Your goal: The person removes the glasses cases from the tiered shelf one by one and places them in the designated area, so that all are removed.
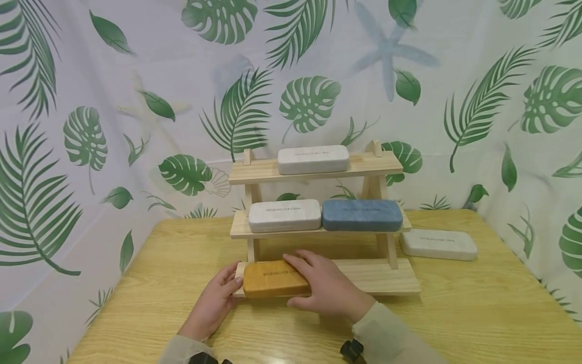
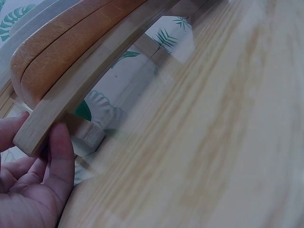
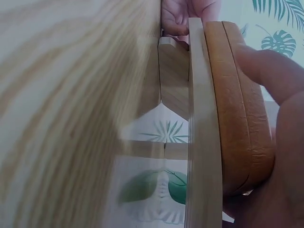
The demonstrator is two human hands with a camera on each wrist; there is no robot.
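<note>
An orange glasses case (image 1: 273, 282) with dark lettering lies flat on the left part of the bottom tier of a wooden three-tier display rack (image 1: 379, 277). My right hand (image 1: 329, 289) holds the right end of this case, thumb along its front and fingers reaching over its top. In the right wrist view, the case (image 3: 243, 118) sits against the shelf board, with the thumb on its front side. At the tier's left end, my left hand (image 1: 214, 302) grips the board edge; the left wrist view shows fingers (image 2: 61, 156) curled under the board (image 2: 40, 128).
A white case (image 1: 313, 160) lies on the top tier. The middle tier bears another white case (image 1: 285, 216) beside a blue case (image 1: 362, 215). One more white case (image 1: 439, 245) rests on the wooden table (image 1: 491, 308), right of the rack. Leaf-patterned cloth (image 1: 313, 55) hangs behind.
</note>
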